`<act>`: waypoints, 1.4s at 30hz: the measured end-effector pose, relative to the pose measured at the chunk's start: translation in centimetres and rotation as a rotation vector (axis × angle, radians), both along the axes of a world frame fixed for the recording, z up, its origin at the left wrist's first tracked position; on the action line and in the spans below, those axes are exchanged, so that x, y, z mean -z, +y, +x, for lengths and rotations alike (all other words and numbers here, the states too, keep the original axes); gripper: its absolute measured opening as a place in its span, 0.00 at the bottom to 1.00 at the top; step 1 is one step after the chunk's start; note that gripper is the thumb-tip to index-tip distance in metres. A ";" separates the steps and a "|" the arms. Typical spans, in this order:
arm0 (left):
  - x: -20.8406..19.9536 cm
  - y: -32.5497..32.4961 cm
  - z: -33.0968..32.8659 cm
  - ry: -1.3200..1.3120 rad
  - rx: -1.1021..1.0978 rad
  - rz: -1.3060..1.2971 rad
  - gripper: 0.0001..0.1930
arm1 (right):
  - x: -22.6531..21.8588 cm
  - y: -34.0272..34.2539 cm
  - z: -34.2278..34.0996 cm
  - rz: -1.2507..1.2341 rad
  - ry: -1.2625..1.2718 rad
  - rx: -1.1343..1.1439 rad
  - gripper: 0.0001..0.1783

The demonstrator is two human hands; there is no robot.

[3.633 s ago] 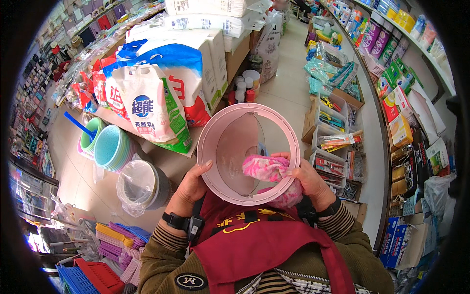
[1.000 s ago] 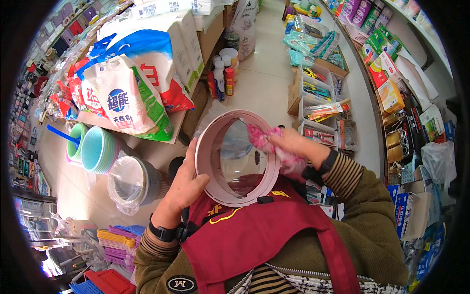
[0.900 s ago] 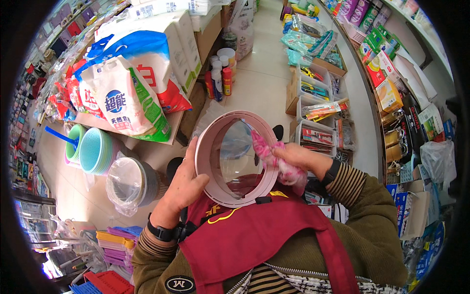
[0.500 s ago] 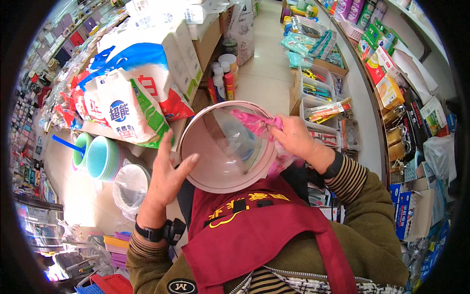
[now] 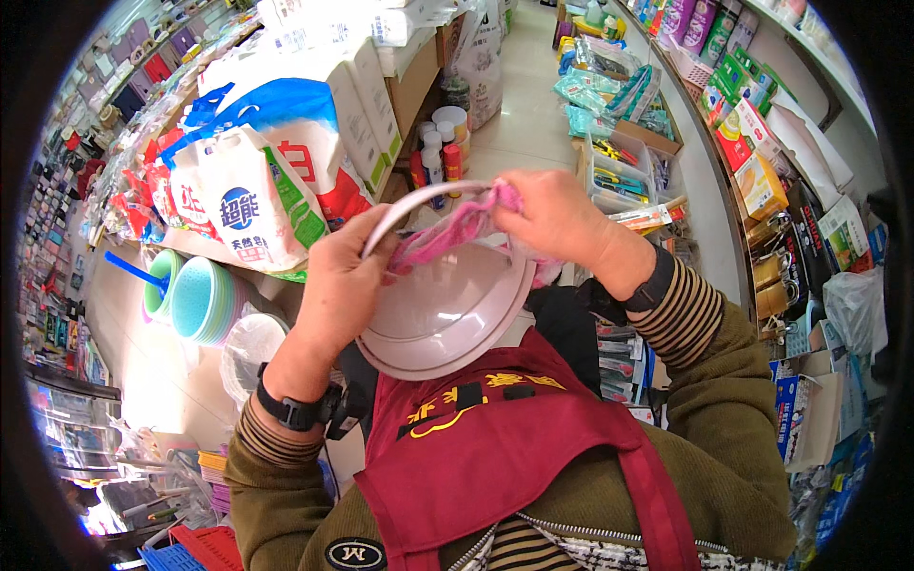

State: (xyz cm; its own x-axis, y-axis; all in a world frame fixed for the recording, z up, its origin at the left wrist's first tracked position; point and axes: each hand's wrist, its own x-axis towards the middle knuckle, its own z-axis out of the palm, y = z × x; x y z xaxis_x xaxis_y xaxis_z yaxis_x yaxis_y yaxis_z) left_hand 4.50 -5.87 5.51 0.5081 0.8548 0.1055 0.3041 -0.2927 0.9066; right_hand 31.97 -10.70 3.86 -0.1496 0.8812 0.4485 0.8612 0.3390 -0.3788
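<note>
A round, pale pink plastic tub (image 5: pixel 447 319) is tilted in front of my apron, its mouth turned partly away so that its inner wall shows. My left hand (image 5: pixel 345 281) grips the tub's rim at the left, thumb and fingers closed round it. At the top right of the rim my right hand (image 5: pixel 550 221) is closed on a pink-and-white cloth (image 5: pixel 447 240). The cloth stretches across the tub's mouth toward my left fingers. Whether those fingers also pinch the cloth's end cannot be made out.
To the left, detergent bags (image 5: pixel 249 205) stand on a low shelf beside white paper packs. Stacked green cups (image 5: pixel 202 300) and a bag-lined bin (image 5: pixel 252 352) are on the floor below. Goods trays (image 5: pixel 619 171) and a packed shelf (image 5: pixel 762 190) line the right side of the aisle.
My left hand, open and apart from the tub before, now holds its rim. The tub has tipped. My right hand moved left and up with the cloth, which now spans the mouth.
</note>
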 end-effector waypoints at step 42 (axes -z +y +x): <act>-1.9 0.7 -4.1 -0.220 -0.116 0.029 0.11 | -1.9 -1.7 -1.1 0.120 0.203 0.164 0.13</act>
